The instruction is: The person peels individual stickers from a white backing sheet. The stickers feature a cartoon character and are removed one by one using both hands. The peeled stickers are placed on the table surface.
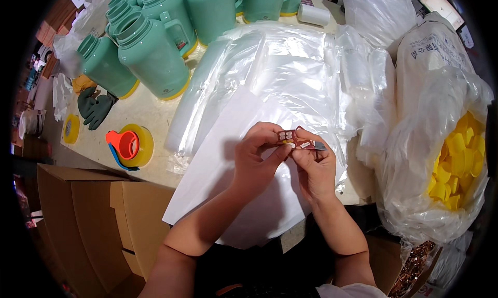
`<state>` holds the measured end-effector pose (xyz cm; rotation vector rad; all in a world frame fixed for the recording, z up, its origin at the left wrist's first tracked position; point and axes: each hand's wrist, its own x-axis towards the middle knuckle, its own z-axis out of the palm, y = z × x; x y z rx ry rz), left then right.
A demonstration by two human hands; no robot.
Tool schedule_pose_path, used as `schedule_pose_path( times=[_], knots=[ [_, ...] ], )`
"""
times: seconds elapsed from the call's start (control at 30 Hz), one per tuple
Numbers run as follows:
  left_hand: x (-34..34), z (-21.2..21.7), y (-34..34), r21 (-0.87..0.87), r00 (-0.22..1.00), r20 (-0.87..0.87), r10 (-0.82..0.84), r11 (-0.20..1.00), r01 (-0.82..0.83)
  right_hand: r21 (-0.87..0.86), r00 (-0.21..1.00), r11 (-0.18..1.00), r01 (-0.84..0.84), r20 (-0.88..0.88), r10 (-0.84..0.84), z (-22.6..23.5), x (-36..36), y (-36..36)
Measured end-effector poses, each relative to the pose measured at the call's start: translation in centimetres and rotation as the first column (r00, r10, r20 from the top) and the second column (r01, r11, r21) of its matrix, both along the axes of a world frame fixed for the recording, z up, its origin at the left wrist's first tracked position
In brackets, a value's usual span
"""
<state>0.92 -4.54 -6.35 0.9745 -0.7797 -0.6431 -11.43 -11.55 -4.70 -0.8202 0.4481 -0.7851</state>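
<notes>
Fingers of both your hands pinched one small red packet (pixel 300 140) at mid-frame, its long axis running left-right: your left hand (pixel 257 158) clenched its left end, your right hand (pixel 316 165) its right. Below lay a white sheet (pixel 218 178) and clear plastic bags (pixel 290 75) on the counter (pixel 137 111); green jugs (pixel 150 54) stood upper left.

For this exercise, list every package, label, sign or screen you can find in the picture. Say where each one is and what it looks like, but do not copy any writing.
Small label: pinched between left hand and right hand; red strip with pale patches.
Printed sack: upper right; white, dark lettering.
Clear bag: right edge; holds yellow caps.
Screen: top right corner; bright, tilted.
Cardboard box: lower left; brown, open.
</notes>
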Motion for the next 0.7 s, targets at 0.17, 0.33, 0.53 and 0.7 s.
schedule_pose_path(
  times=[0.17,0.33,0.53,0.7],
  knots=[
    [-0.2,0.3,0.0,0.025,0.999,0.027,0.03,0.999,-0.031,0.124,0.996,0.989,0.086,-0.016,-0.085,0.4,0.8,0.6],
    [-0.2,1.1,0.1,0.095,0.991,0.089,0.097,0.99,-0.106,0.025,0.993,0.993,0.112,-0.033,-0.112,1.2,0.8,0.8],
    [-0.4,1.5,0.3,0.119,0.951,0.213,0.223,0.96,-0.251,-0.171,0.985,0.978,0.12,-0.1,-0.138,0.8,0.5,0.8],
    [0.3,1.9,0.4,-0.076,0.736,0.598,0.317,0.937,-0.342,-0.288,0.958,0.947,0.142,-0.2,-0.205,2.2,0.2,1.0]
  ],
)
